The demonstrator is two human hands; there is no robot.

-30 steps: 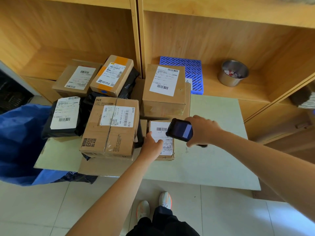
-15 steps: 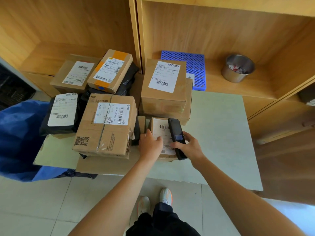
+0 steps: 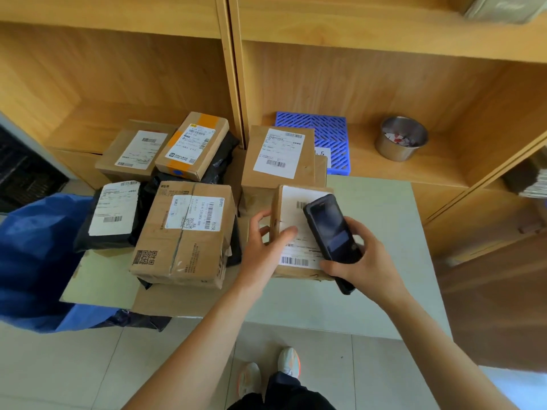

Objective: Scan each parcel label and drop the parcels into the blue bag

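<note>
A small cardboard parcel [image 3: 291, 214] with a white label is tilted up off the pale table [image 3: 384, 220]. My left hand [image 3: 266, 247] grips its left edge, thumb on the label. My right hand [image 3: 364, 261] holds a black handheld scanner [image 3: 331, 232] flat over the label's right side. Several other labelled parcels are piled to the left and behind: a large taped box [image 3: 183, 235], a black poly bag [image 3: 114, 216], an orange-taped box [image 3: 192, 145] and a tall box [image 3: 278, 156]. The blue bag [image 3: 32, 255] gapes at the table's left edge.
Wooden shelving rises behind the table. On the shelf sit a blue plastic slatted crate [image 3: 325, 134] and a steel pot [image 3: 399, 137]. A flat cardboard sheet [image 3: 165, 301] lies under the parcels. Pale floor tiles and my shoes [image 3: 269, 371] are below.
My left hand has lifted and tilted the small parcel up toward me. The scanner has moved further over its label.
</note>
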